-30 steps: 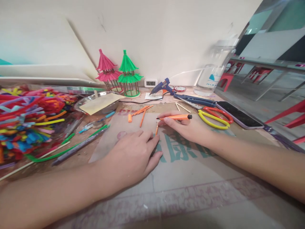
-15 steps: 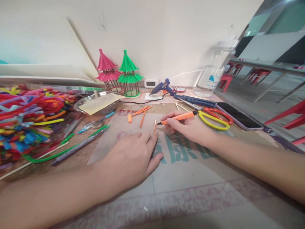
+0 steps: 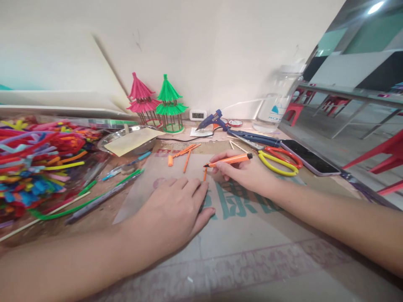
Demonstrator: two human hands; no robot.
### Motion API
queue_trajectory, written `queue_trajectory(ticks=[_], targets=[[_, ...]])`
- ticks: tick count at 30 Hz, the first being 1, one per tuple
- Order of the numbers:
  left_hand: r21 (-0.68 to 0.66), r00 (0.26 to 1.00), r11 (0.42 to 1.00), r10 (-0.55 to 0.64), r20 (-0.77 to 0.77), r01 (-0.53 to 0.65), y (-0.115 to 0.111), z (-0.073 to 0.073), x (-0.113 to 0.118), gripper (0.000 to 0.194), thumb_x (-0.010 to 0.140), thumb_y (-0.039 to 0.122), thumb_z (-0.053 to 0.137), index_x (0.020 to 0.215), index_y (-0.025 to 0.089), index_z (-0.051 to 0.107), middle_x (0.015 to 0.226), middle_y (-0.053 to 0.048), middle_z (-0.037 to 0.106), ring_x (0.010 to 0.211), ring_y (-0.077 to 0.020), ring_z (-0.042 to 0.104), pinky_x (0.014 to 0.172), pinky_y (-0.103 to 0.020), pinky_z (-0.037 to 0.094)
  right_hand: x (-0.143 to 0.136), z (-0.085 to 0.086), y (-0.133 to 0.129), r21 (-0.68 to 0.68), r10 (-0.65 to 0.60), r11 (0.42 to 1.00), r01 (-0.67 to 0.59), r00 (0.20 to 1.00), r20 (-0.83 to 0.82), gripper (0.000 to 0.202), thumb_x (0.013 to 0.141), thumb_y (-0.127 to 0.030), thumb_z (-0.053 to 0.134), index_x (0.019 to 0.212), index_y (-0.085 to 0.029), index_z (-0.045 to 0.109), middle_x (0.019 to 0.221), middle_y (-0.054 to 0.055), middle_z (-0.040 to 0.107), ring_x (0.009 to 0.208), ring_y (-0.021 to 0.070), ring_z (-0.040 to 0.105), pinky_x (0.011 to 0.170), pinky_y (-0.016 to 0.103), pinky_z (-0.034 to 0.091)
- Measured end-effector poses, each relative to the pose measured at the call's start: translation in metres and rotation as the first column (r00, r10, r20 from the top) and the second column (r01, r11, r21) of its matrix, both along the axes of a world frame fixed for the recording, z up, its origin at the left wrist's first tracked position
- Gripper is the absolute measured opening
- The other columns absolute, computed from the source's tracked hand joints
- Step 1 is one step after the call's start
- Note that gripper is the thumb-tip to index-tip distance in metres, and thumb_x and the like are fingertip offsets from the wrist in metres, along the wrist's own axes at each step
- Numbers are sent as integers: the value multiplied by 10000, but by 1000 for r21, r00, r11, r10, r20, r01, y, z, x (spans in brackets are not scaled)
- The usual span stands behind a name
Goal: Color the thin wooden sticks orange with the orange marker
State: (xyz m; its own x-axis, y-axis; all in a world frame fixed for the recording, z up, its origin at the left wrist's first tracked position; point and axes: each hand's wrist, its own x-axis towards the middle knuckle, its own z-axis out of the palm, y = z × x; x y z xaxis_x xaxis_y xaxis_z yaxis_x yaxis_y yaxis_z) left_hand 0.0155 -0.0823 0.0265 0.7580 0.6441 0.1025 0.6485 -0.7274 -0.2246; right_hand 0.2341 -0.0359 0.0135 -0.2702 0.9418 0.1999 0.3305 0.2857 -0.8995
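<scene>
Right hand (image 3: pixel 242 171), mid-frame, grip closed round orange marker (image 3: pixel 232 160), tip by thin stick (image 3: pixel 205 174); left hand (image 3: pixel 176 202) flattish, can't tell if pinching. Likely colouring; next stroke needs stick steady.

And there's your pink tower (image 3: pixel 143 104) beside the green tower (image 3: pixel 170 108), upper left of centre; clear bottle (image 3: pixel 273 110) upper right, phone (image 3: pixel 310 157) below it, fuzzy stems (image 3: pixel 40 157) heaped at your far left!
</scene>
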Motion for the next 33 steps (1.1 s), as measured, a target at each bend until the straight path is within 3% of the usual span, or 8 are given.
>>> queue_trajectory(ticks=[6, 10, 13, 22, 33], targets=[[-52, 999, 998, 28, -37, -30, 1, 4, 1, 471, 1041, 492, 403, 1246, 145, 647, 1078, -136, 653, 983, -338, 651, 874, -554, 545, 0, 1, 0, -74, -12, 997, 7, 998, -63, 157, 947, -268, 562, 1028, -173, 656, 922, 75, 780, 771, 161, 724, 666, 283, 577], [-50, 1000, 999, 7, -2, -7, 3, 5, 1, 468, 1040, 489, 411, 1361, 190, 578, 1163, -139, 635, 997, -334, 651, 863, -548, 548, 2, -2, 1, -24, 17, 1000, -18, 998, -64, 185, 966, -297, 550, 1046, -178, 667, 966, 78, 781, 878, 182, 740, 801, 333, 592], [-103, 1000, 995, 1, 6, 0, 6, 4, 2, 433, 1046, 482, 411, 1325, 215, 607, 1116, -113, 639, 972, -306, 648, 853, -507, 550, 3, -4, 3, 8, 29, 1000, -29, 998, -49, 191, 964, -299, 558, 1060, -187, 678, 973, 68, 780, 918, 185, 737, 835, 337, 584], [-139, 999, 990, -11, 36, 16, 7, 2, 0, 480, 1042, 518, 422, 1366, 212, 601, 989, -94, 647, 910, -280, 647, 790, -438, 534, 2, 1, 1, -22, -84, 996, 84, 996, 11, 87, 905, -251, 595, 857, -179, 593, 652, -10, 681, 509, 99, 564, 504, 224, 441], [-147, 999, 988, 51, 10, -49, 6, 1, 2, 568, 1031, 556, 417, 1470, 203, 495, 1106, -120, 653, 1004, -326, 648, 846, -500, 533, 3, -4, 5, -72, -71, 995, 74, 997, 43, 130, 924, -313, 582, 872, -194, 580, 664, -3, 687, 508, 103, 562, 458, 206, 429]])
